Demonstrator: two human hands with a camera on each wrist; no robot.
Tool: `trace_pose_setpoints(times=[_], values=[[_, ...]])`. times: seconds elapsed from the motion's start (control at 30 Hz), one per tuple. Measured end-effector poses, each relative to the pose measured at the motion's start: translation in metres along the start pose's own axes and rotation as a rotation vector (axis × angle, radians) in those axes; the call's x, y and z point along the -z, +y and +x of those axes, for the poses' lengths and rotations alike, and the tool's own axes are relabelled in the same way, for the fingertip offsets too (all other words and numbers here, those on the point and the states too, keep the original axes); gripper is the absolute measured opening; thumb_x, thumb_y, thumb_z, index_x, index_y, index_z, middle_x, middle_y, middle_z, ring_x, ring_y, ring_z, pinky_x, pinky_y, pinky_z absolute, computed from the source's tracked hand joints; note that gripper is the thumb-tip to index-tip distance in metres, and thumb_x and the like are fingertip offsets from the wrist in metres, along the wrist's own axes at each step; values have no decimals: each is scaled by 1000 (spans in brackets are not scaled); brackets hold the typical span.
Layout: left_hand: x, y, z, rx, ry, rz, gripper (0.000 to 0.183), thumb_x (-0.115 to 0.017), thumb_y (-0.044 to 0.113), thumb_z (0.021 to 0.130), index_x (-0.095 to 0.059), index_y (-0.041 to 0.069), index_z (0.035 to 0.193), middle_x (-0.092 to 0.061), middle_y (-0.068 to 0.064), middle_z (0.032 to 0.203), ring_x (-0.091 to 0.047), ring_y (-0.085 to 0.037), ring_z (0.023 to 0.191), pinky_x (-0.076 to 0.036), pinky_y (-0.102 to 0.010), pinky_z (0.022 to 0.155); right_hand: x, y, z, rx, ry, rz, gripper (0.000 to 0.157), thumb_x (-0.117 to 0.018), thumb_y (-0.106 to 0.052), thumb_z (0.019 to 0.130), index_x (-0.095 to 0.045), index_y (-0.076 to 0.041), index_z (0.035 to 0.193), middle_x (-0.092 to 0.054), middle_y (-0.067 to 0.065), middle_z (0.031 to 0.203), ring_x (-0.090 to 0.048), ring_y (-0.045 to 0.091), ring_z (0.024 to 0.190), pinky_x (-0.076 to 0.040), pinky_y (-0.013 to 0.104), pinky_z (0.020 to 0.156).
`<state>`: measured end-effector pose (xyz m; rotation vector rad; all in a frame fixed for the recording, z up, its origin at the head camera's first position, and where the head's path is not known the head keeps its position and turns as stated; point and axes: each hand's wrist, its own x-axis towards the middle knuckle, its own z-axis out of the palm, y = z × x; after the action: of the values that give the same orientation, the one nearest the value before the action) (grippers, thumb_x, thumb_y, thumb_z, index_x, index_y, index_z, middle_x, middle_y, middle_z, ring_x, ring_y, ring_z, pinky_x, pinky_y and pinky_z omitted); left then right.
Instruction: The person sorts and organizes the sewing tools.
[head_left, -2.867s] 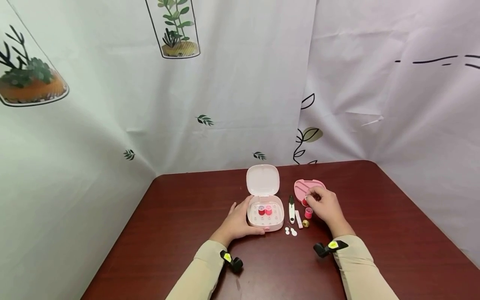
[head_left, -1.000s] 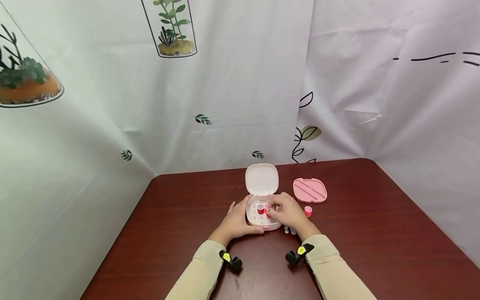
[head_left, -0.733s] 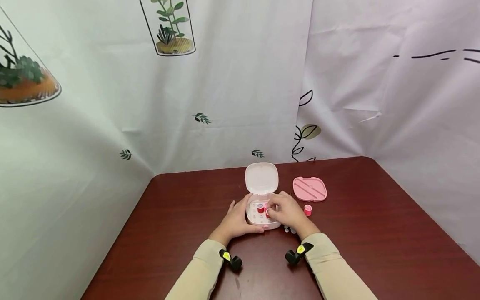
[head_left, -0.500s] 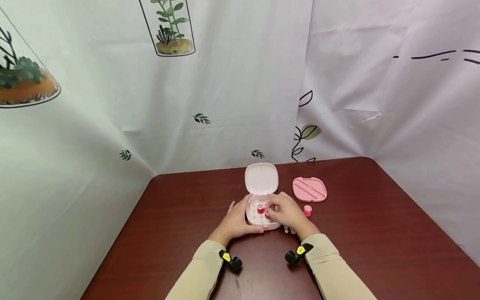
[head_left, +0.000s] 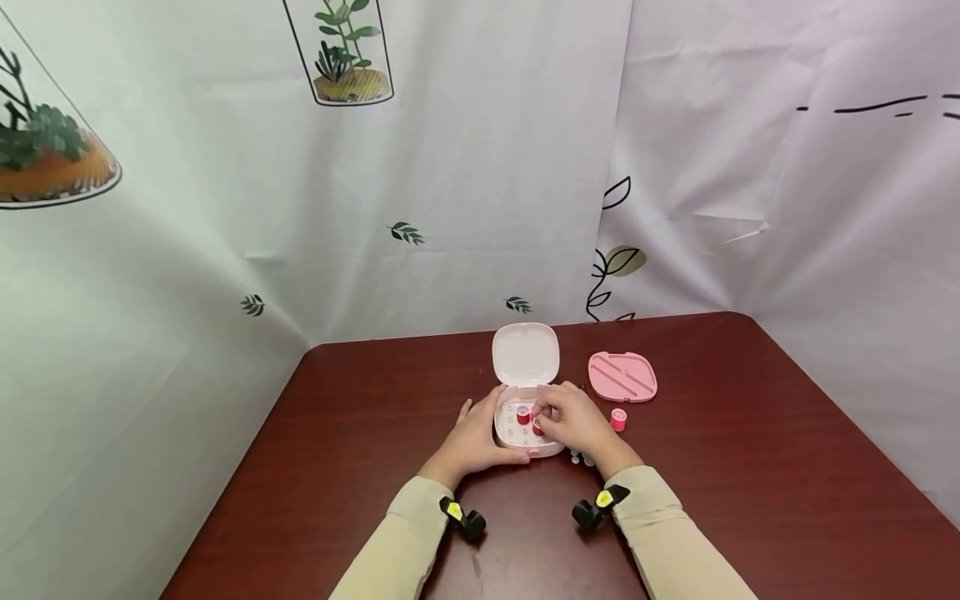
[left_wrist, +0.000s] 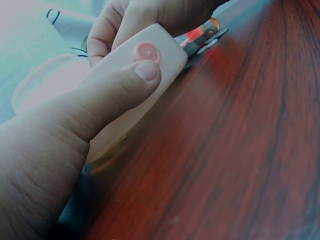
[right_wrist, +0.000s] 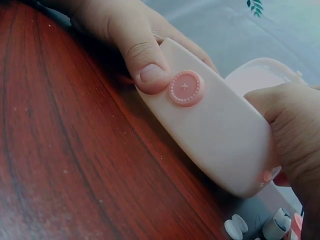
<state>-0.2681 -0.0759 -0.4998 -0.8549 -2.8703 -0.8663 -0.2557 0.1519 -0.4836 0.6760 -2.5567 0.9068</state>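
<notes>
A small pale-pink sewing box [head_left: 546, 451] stands with its lid [head_left: 526, 354] raised. My left hand [head_left: 472, 442] grips it from the left, the thumb along the front wall by the round pink button [right_wrist: 186, 88]. Inside, my right hand [head_left: 577, 425] pinches a red thread spool [head_left: 537, 430] low over the pegged floor; whether it sits on a peg is hidden. Another red spool [head_left: 523, 415] stands to its left. A pink spool just behind is mostly covered by the right fingers.
A pink divided tray [head_left: 622, 377] lies at the back right. One pink spool [head_left: 618, 419] stands on the table right of my right hand. Small white button-like discs [right_wrist: 236, 226] lie beside the box, and other small items there are mostly hidden by the right hand.
My right hand has carried the red spool left from beside the pink tray into the box. Over the last second it stays nearly still there. My left hand keeps its hold.
</notes>
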Motion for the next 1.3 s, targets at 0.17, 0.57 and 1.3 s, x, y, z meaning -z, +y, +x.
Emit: trace_pose_setpoints(times=[0.17,0.57,1.3], values=[[0,-1,1,2,1,0,125,-84,70,64,-24,17,159,-42,-1,157,-40,-20,143,-15,-58,121,-1,0,-1,29,46,8,18,-74,-10,80,-65,-25,81,-52,-16,74,-46,10,77,-41,30,67],[0,0,2,-11,-2,-17,127,-86,69,62,-25,15,159,-43,-2,157,-39,-21,144,-14,-56,121,4,10,-8,182,372,-153,10,-72,-6,80,-72,-10,90,-63,-2,77,-54,21,78,-44,40,74],[1,-1,1,-11,9,-13,127,-88,67,61,-25,16,159,-43,-3,156,-40,-22,144,-14,-57,121,49,56,-40,121,530,-149,11,-65,-5,82,-70,-4,91,-67,7,83,-57,26,80,-43,38,77]])
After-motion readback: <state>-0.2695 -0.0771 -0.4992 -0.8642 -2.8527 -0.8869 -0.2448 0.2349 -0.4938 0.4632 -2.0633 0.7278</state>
